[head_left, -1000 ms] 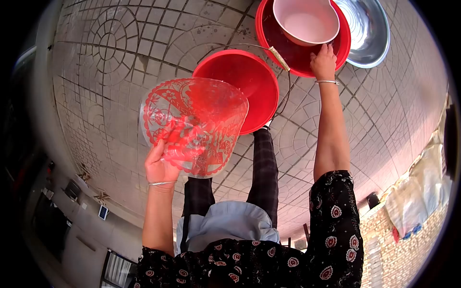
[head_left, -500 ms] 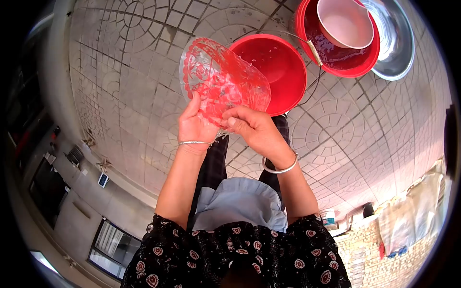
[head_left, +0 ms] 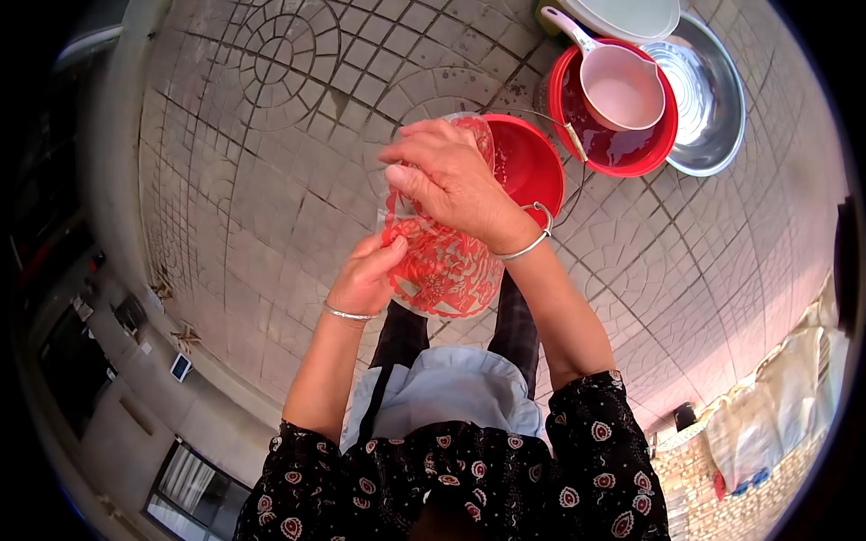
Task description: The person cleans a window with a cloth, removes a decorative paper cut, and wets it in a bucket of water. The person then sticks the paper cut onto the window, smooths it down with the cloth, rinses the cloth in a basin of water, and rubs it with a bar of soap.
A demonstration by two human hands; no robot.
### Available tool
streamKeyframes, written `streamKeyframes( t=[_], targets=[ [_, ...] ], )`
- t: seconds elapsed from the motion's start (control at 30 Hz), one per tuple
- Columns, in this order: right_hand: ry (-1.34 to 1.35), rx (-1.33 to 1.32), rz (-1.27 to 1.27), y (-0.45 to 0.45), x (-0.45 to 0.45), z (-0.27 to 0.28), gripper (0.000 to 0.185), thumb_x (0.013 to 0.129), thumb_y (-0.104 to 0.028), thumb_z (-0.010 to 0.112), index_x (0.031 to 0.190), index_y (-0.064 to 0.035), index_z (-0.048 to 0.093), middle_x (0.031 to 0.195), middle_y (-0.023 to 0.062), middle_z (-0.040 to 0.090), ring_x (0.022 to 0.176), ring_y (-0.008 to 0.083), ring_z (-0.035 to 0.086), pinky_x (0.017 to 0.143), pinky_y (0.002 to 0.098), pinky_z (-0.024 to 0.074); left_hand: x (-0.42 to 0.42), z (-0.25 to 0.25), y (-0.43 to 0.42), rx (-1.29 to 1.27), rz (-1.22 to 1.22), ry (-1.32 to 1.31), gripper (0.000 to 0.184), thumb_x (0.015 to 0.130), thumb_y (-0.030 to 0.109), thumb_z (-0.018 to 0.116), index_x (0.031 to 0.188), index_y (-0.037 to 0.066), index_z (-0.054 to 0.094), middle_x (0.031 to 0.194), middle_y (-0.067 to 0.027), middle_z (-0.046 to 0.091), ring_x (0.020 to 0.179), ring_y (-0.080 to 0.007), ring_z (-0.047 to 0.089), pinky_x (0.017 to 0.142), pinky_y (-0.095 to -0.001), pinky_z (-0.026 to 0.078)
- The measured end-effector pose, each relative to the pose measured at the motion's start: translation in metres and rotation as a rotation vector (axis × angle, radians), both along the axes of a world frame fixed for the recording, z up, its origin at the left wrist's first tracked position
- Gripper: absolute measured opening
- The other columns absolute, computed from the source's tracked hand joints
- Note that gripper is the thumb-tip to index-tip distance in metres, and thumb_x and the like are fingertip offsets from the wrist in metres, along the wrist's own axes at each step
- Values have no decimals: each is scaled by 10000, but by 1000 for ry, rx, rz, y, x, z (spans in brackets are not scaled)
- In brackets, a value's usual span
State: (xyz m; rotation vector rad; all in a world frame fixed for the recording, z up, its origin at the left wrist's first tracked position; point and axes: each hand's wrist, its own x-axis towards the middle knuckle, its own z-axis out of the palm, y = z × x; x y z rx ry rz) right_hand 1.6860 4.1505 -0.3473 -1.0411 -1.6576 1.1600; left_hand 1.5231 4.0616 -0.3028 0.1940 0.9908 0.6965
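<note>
A clear plastic sheet with a red paper-cut style flower pattern (head_left: 448, 270) hangs in front of me, its edge scalloped. My left hand (head_left: 363, 278) pinches its left edge between thumb and fingers. Across the sheet's upper part lies my right hand (head_left: 451, 180), fingers stretched out and thumb apart; it hides that part of the sheet. Right behind the sheet stands a red bucket (head_left: 538, 167), partly covered by the sheet and my right hand, with drops on its inner wall.
Farther right, a second red bucket (head_left: 557, 95) holds water and a pink dipper (head_left: 622, 90). A metal basin (head_left: 722, 117) stands beside it, and a pale round container (head_left: 622, 13) is behind. Patterned paving (head_left: 271, 180) surrounds the buckets.
The sheet has swung lower and turned more toward me. My right hand has moved up from its lower edge and opened across its top. The view has shifted, bringing the dipper's handle into sight.
</note>
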Motion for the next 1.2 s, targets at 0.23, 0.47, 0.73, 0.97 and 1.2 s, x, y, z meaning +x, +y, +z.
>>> streamKeyframes(
  t=[0.23,0.47,0.73,0.97,1.2],
  targets=[
    [-502,109,9,18,7,-17,432,925,-438,493,703,-97,638,616,87,596,671,282,579,845,431,387,-27,34,3,100,-83,122,382,930,115,509,1266,-66,512,1245,-141,580,1142,-218,556,992,-369,413],
    [-200,-229,-305,14,46,-22,455,935,-485,457,955,-69,640,859,104,650,872,272,603,832,418,411,-59,52,-4,122,-40,150,368,908,98,514,1233,-72,548,1208,-139,606,1137,-220,558,989,-349,409],
    [-335,55,12,-51,-36,25,521,951,-453,425,1305,-77,497,1350,110,488,1264,290,419,1047,450,282,-71,76,5,222,-41,215,414,894,78,491,1272,-92,499,1268,-161,566,1166,-234,543,1005,-360,406],
    [-125,-67,-114,-58,-40,59,608,976,-446,385,1386,2,383,1443,209,364,1319,356,351,1081,445,250,-108,105,2,248,223,20,398,911,47,437,1281,-96,478,1282,-200,546,1185,-297,532,1012,-430,413],
    [-176,-293,-139,-73,-62,62,575,987,-421,380,1382,-4,400,1376,210,458,1263,401,405,1066,428,296,-162,131,-2,414,393,-153,383,949,82,423,1308,-48,457,1328,-182,516,1235,-353,484,1032,-531,387]
  ],
)
